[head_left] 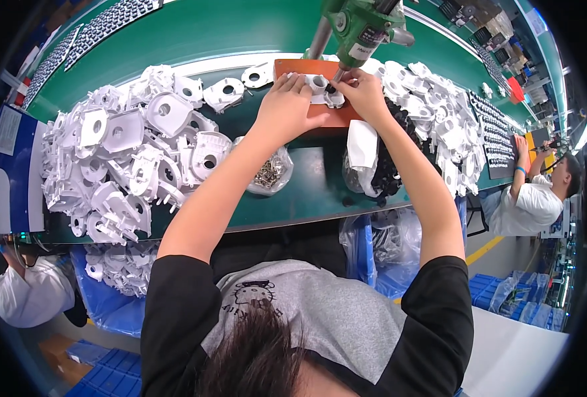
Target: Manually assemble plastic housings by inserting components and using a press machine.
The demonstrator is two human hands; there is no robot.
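Observation:
On an orange block [336, 119] lies a white plastic housing [317, 82] with a round opening. My left hand [287, 109] holds the housing from its left side, the fingertips on its top and the thumb stretched out below. From the right, my right hand [365, 96] is closed in a pinch at a small black part [331, 88] on the housing. The fingers partly cover that part and much of the housing. Right above the hands, the metal tip of a green bench press [359, 33] comes down close to my right fingertips.
Heaps of white housings [121, 132] flank my arms. Nearer me are a bag of small metal pieces [267, 171], a white packet [362, 145] and loose black parts [392, 162]. Blue bins [118, 314] stand below the bench edge. A co-worker [538, 198] sits at right.

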